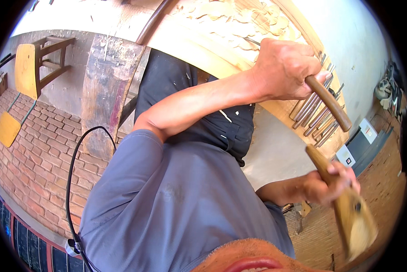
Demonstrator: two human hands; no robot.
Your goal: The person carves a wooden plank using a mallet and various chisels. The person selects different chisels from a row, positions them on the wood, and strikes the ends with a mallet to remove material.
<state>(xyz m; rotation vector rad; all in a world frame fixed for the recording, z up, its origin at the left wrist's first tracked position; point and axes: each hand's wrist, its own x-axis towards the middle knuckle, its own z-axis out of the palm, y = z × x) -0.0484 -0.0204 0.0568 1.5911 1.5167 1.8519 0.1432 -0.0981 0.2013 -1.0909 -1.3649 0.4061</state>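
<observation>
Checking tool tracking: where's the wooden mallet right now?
In the head view, the wooden mallet is at lower right, gripped by the right hand, just below the chisel held in the left hand against the carved wood panel.

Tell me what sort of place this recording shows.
Probably a woodcarving workshop: a carved wooden panel, a row of chisels laid beside it, a wooden mallet in the right hand, and a brick floor.

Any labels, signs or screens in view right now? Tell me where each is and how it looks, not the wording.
White label: small square card with a dark printed square, on the floor right of the carved board.
Second label: pale rectangle with a reddish mark, farther right on a grey-blue panel.
No screens.
</observation>
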